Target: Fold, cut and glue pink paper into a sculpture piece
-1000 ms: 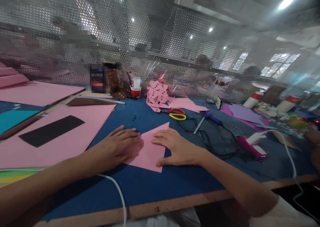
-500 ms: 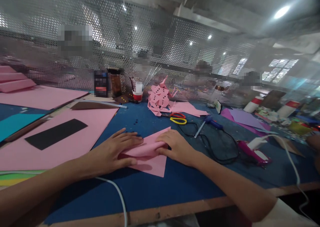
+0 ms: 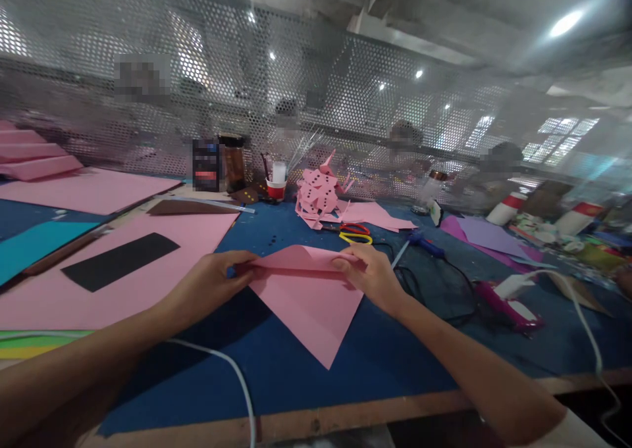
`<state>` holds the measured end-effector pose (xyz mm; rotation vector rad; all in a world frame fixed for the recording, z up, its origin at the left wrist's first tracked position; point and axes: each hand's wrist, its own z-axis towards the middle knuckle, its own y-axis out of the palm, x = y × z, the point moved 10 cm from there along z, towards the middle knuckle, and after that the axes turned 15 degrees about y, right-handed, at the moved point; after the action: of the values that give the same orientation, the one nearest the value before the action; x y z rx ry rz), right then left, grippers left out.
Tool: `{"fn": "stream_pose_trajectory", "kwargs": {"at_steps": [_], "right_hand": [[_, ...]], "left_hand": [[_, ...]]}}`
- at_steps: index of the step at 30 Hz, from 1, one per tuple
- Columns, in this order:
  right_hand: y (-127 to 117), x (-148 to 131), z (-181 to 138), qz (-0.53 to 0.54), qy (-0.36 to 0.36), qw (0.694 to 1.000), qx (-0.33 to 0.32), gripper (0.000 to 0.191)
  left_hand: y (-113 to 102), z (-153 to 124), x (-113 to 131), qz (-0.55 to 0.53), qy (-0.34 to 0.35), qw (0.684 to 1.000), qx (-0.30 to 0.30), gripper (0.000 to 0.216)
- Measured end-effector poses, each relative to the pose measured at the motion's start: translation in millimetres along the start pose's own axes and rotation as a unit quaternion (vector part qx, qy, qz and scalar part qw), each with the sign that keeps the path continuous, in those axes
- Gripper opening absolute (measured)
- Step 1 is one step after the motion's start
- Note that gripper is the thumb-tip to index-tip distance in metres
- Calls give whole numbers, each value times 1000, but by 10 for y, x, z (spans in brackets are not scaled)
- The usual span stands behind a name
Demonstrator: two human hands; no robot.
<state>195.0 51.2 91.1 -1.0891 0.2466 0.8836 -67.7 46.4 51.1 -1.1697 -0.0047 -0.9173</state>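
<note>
Left hand (image 3: 213, 278) and right hand (image 3: 376, 277), grips pinched, hold the pink sheet (image 3: 316, 306). A fold (image 3: 301, 258) looks begun, not yet creased flat.

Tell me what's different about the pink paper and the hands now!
Before, both hands lay flat on the pink paper. Now the left hand and right hand have moved apart and grip its two sides. Its far part is curled up, and one corner points toward the person. The black strip and dotted pink figure stayed put.
</note>
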Motion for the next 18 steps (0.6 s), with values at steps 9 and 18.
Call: {"fn": "stream_pose_trajectory", "kwargs": {"at_steps": [9,18], "right_hand": [[-72,-89,-7,26,-8,999,-28,55],[-104,129,36,71,41,997,-9,60]], "left_hand": [[-2,-7,-169,-218,-107,968,65,42],[-10,-58,-349,-300,-153,934,117,40]]}}
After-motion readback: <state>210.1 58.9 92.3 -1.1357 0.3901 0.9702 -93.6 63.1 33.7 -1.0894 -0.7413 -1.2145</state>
